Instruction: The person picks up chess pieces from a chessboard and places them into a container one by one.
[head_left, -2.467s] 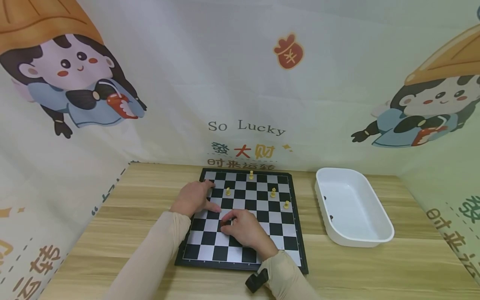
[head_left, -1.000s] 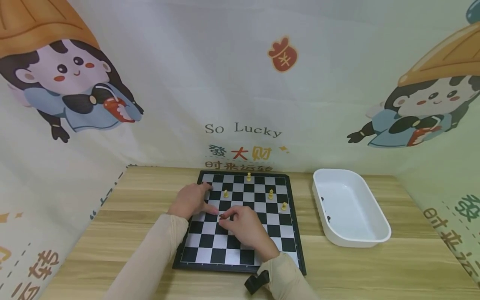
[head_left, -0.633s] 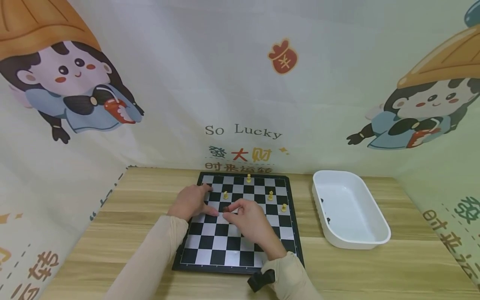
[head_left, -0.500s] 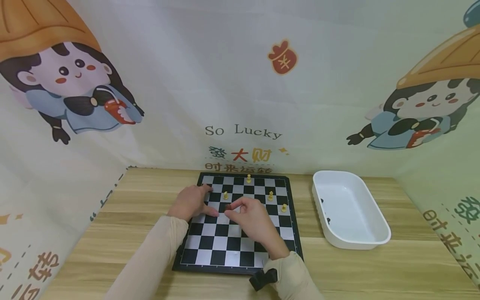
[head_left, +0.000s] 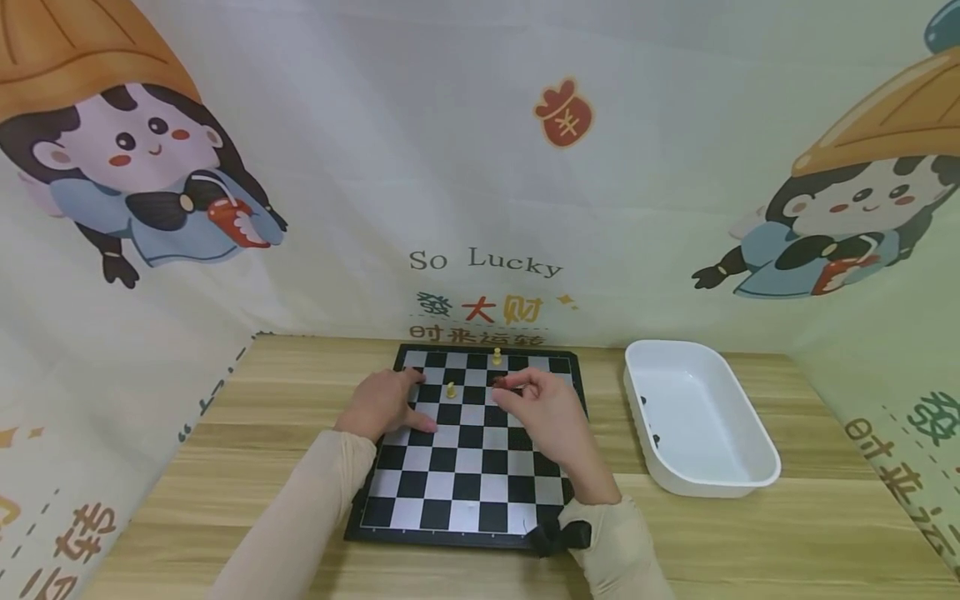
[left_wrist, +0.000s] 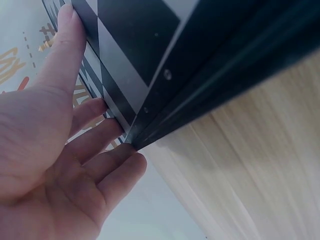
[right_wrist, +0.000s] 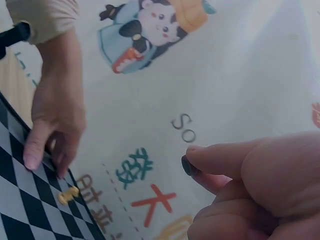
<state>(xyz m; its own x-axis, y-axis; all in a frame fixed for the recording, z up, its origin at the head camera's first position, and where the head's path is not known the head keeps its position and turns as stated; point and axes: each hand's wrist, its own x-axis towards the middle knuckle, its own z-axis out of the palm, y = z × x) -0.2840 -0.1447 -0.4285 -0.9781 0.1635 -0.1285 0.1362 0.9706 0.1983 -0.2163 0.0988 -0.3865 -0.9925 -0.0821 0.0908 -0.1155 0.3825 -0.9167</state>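
Note:
On the black-and-white chessboard (head_left: 450, 483), my left hand (head_left: 378, 404) rests along the left edge, its thumb stretched over the squares. In the left wrist view its fingers (left_wrist: 120, 172) touch the board's dark rim. Above the right part of the board, my right hand (head_left: 547, 417) pinches a small dark chess piece (head_left: 498, 382) between thumb and fingers. The right wrist view shows only the round dark end of this piece (right_wrist: 188, 165); its kind is hidden. Pale yellow chess pieces stand at the far edge (head_left: 497, 357) and near the left hand (head_left: 451, 390).
A white plastic tray (head_left: 705, 417) sits to the right of the board, with small dark spots on its left wall. The board lies on a wooden table (head_left: 285, 375). Behind it hangs a printed cloth (head_left: 480, 167).
The right hand has lifted the dark piece off the squares by the left thumb and carried it right and away. It now covers two yellow pieces at the right. The left hand stays put.

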